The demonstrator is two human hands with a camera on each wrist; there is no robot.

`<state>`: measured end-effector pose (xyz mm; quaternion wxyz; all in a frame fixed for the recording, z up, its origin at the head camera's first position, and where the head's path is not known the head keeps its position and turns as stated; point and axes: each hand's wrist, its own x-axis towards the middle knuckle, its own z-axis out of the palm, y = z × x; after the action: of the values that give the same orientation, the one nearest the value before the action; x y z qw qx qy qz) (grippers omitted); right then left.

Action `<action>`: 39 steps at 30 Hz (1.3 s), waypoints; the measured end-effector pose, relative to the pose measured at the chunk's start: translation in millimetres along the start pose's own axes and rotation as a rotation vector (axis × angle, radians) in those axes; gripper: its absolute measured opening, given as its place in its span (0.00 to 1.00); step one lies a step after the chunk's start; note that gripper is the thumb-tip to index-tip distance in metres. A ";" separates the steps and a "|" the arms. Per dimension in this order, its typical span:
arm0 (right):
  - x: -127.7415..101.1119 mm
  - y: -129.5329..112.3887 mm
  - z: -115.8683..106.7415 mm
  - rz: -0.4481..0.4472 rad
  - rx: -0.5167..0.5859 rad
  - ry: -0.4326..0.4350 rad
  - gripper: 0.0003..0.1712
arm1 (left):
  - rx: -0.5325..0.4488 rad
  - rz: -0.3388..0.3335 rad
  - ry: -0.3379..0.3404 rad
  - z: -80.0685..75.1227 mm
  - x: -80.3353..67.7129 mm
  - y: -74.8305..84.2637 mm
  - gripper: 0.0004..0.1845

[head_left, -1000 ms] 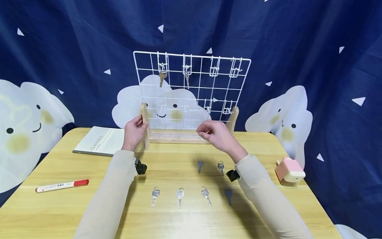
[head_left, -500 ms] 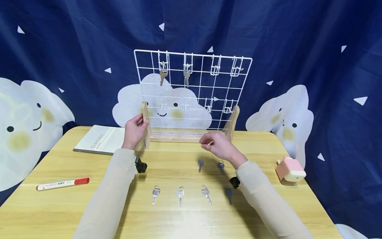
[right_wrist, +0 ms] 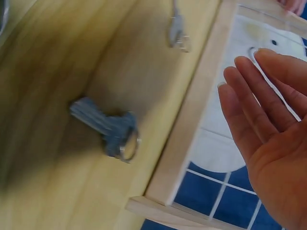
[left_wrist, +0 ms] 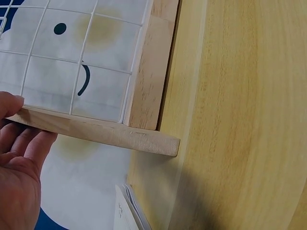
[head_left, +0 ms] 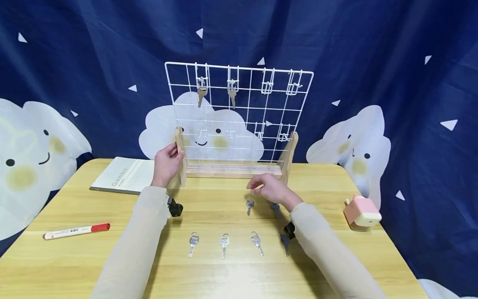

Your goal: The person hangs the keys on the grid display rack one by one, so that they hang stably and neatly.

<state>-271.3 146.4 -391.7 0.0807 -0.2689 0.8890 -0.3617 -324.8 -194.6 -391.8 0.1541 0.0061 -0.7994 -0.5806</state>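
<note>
My left hand point(head_left: 166, 166) grips the left wooden upright point(left_wrist: 96, 132) of a white wire grid rack point(head_left: 251, 69), thumb on one side and fingers on the other. My right hand point(head_left: 269, 189) hovers in front of the rack's base, fingers relaxed and holding nothing. Just under its fingertips a key point(head_left: 249, 205) lies on the table. Another key point(right_wrist: 112, 132), with a ring, lies below the wrist, partly covered in the head view. Two more keys, one brass-coloured point(head_left: 202, 95) and one duller point(head_left: 232, 97), hang from the grid's upper left hooks.
A front row holds several keys, among them a silver key point(head_left: 224, 246) and a darker key point(head_left: 285, 243) near the right forearm. A notebook point(head_left: 123, 174) and a red-capped marker point(head_left: 76, 231) lie left. A pink and cream object point(head_left: 362, 213) stands right. Other grid hooks point(head_left: 267, 87) hold nothing.
My right hand has come down and back from the grid towards the table keys, its fingers loosening. The left hand keeps its place on the upright.
</note>
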 end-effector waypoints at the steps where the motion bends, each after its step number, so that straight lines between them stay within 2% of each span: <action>1: 1.5 1.7 1.7 0.006 -0.009 -0.005 0.09 | -0.001 -0.001 0.000 -0.4 0.3 -0.2 0.26; 10: 7.0 12.3 13.5 0.080 0.011 -0.037 0.11 | -0.004 0.008 -0.006 -2.1 -1.4 3.1 0.26; 15: 9.1 14.5 15.2 0.118 -0.022 -0.046 0.10 | 0.016 0.022 0.003 -2.5 -1.2 3.8 0.25; 26: 15.4 15.7 28.4 0.146 -0.084 -0.076 0.05 | 0.020 0.015 -0.003 -0.9 -2.8 3.4 0.25; 39: 15.9 16.1 30.9 0.133 -0.118 -0.063 0.08 | 0.019 0.034 0.004 -0.6 -2.2 1.8 0.25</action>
<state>-281.0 128.9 -424.3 0.1162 -0.2249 0.9216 -0.2941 -322.2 -194.1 -390.4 0.1655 -0.0047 -0.8046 -0.5703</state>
